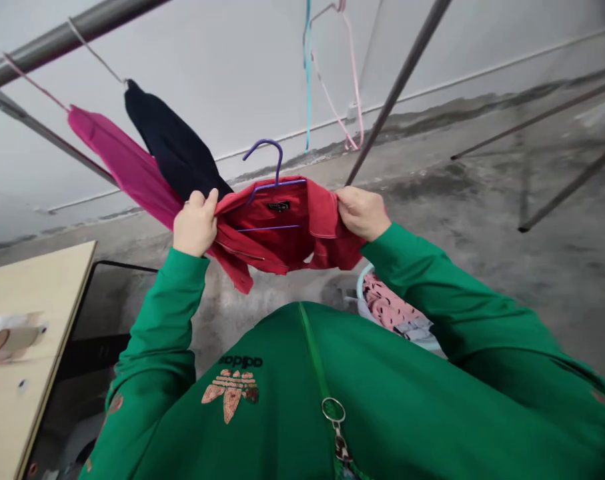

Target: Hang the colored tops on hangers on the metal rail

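A red jacket (327, 213) with a collar and a zip hangs between my hands, spread on a purple hanger (277, 163). The hanger's hook stands up above the collar, free of any rail. My left hand (196, 223) is closed on the jacket's left-side shoulder in the view. On the other side, my right hand (363, 213) pinches the opposite shoulder near the collar. A dark label shows inside the neck. The jacket's lower part is mostly hidden below the collar.
A magenta garment (122, 160) and a dark navy one (172, 137) hang from the metal rail (57, 43) at upper left. A pink hanger (355, 80) and a blue one (308, 87) hang beyond. A tub with clothes (392, 303) stands below right; a wooden table (42, 287) is left.
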`<action>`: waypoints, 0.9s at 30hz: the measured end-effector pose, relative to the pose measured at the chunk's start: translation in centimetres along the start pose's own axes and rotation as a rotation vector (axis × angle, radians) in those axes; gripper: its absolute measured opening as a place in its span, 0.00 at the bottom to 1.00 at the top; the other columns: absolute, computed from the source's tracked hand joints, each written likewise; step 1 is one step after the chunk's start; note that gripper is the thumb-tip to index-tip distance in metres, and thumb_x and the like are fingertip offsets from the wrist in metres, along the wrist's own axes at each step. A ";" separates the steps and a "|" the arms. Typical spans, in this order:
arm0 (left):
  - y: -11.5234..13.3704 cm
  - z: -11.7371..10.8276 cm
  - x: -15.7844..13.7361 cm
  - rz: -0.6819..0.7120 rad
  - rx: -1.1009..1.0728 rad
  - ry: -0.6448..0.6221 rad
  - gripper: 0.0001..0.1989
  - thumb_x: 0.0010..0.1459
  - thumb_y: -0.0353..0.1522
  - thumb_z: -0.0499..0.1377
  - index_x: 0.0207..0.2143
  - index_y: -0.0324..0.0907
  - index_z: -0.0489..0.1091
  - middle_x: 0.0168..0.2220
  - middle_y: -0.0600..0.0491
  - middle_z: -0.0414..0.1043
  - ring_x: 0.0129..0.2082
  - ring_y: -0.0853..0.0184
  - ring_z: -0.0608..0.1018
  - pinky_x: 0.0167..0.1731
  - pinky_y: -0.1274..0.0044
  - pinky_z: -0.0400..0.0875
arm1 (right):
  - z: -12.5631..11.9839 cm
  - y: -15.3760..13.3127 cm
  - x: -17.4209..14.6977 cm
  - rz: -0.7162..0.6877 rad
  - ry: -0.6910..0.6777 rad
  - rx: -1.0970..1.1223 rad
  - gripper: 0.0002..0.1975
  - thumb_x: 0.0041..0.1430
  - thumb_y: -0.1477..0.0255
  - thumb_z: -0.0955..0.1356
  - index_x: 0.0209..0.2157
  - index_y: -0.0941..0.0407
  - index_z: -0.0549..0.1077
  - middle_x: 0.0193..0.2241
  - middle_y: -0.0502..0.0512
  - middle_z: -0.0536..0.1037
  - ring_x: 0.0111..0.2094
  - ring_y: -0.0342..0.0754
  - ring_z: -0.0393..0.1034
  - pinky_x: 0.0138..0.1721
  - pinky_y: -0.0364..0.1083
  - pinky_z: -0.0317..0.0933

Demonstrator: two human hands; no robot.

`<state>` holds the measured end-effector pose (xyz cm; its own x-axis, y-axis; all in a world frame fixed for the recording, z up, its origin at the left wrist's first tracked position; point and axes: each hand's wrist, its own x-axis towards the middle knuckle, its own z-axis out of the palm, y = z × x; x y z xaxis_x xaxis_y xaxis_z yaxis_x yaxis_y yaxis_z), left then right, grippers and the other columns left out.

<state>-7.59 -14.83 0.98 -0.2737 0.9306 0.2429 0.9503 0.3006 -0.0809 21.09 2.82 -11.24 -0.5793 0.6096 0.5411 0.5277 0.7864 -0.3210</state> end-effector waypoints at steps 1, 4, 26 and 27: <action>0.0 0.0 -0.3 -0.035 -0.063 -0.021 0.26 0.58 0.30 0.49 0.59 0.40 0.62 0.46 0.41 0.70 0.45 0.54 0.74 0.41 0.68 0.68 | -0.3 0.0 0.1 -0.010 -0.012 -0.029 0.13 0.59 0.73 0.57 0.34 0.55 0.72 0.32 0.59 0.76 0.37 0.53 0.71 0.36 0.48 0.62; -0.2 -0.5 -1.5 0.017 -0.419 -0.168 0.27 0.57 0.35 0.53 0.60 0.42 0.60 0.35 0.49 0.74 0.34 0.62 0.76 0.38 0.71 0.70 | -0.9 0.3 -0.1 -0.027 -0.025 -0.050 0.13 0.58 0.73 0.57 0.33 0.56 0.73 0.31 0.60 0.77 0.36 0.53 0.72 0.35 0.49 0.63; -6.4 3.0 -4.0 0.158 -0.901 0.115 0.14 0.54 0.41 0.58 0.23 0.42 0.64 0.33 0.51 0.67 0.38 0.64 0.72 0.43 0.69 0.70 | -5.7 4.2 -2.3 0.207 0.110 0.258 0.13 0.51 0.69 0.63 0.29 0.59 0.77 0.27 0.59 0.79 0.29 0.48 0.74 0.32 0.43 0.66; -6.3 2.6 -4.2 0.231 -0.972 0.056 0.16 0.54 0.43 0.59 0.22 0.41 0.64 0.38 0.48 0.68 0.43 0.62 0.73 0.46 0.68 0.70 | -5.7 3.8 -2.2 0.215 0.138 0.249 0.13 0.52 0.69 0.62 0.29 0.59 0.77 0.27 0.59 0.79 0.29 0.47 0.74 0.32 0.43 0.66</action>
<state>-12.86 -20.05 -2.06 -0.0837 0.9261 0.3678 0.6948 -0.2103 0.6878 27.97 3.91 -9.25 -0.3734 0.7578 0.5351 0.4505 0.6523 -0.6095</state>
